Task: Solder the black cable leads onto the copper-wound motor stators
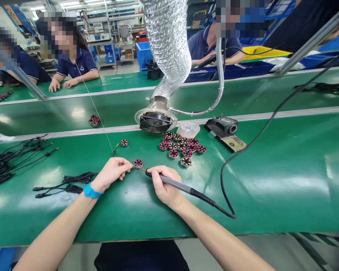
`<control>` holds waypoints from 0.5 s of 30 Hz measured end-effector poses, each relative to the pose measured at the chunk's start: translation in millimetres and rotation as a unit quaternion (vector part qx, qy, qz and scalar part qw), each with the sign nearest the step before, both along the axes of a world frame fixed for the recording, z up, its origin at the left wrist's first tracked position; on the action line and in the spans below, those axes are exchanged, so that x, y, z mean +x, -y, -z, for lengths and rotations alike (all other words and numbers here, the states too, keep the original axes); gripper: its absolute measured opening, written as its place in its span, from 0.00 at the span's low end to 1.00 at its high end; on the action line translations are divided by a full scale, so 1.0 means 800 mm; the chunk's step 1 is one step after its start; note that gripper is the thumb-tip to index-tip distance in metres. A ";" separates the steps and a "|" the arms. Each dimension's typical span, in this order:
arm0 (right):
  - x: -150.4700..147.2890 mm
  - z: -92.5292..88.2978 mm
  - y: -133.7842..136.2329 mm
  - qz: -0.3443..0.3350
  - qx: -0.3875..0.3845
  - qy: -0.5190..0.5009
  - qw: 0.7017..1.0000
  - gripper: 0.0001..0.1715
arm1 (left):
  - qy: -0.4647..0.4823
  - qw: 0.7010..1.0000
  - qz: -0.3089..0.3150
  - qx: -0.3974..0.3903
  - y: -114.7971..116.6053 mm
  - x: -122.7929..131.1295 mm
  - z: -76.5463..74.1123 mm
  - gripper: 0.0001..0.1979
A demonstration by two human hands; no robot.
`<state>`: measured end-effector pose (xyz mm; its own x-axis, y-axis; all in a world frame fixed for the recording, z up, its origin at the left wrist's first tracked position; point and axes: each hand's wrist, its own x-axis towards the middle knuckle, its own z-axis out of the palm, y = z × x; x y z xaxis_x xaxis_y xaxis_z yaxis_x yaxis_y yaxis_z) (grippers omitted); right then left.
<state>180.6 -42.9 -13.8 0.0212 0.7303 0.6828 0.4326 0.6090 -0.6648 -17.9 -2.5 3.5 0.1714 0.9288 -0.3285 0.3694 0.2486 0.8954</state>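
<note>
My left hand [112,174] pinches a small ring-shaped copper-wound coil [138,163] at its edge, just above the green bench mat [271,195]. A blue wrist strap [90,191] circles that wrist. My right hand [164,186] is closed around a grey soldering iron [175,183], with its thin tip reaching to the coil's lower edge. The iron's black cable [226,209] trails off to the right. Several similar coils lie in a loose heap [179,146] beyond my hands, and another coil with wires [124,143] sits to their left.
A fume extractor fan [155,121] on a foil duct [166,41] stands at the bench's far edge, next to a white tub [188,129] and a black iron stand [222,130]. Bundled black cables [5,162] lie at left. Co-workers [73,64] sit across the benches.
</note>
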 end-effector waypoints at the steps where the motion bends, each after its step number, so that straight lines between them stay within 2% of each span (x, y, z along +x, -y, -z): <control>1: -0.001 0.000 0.000 -0.003 -0.001 0.002 1.000 0.14 | 0.000 1.000 0.000 0.001 0.000 0.000 0.000 0.14; 15: -0.008 0.000 -0.003 -0.032 0.018 -0.009 0.999 0.13 | 0.006 1.000 0.000 -0.001 0.001 0.001 -0.003 0.14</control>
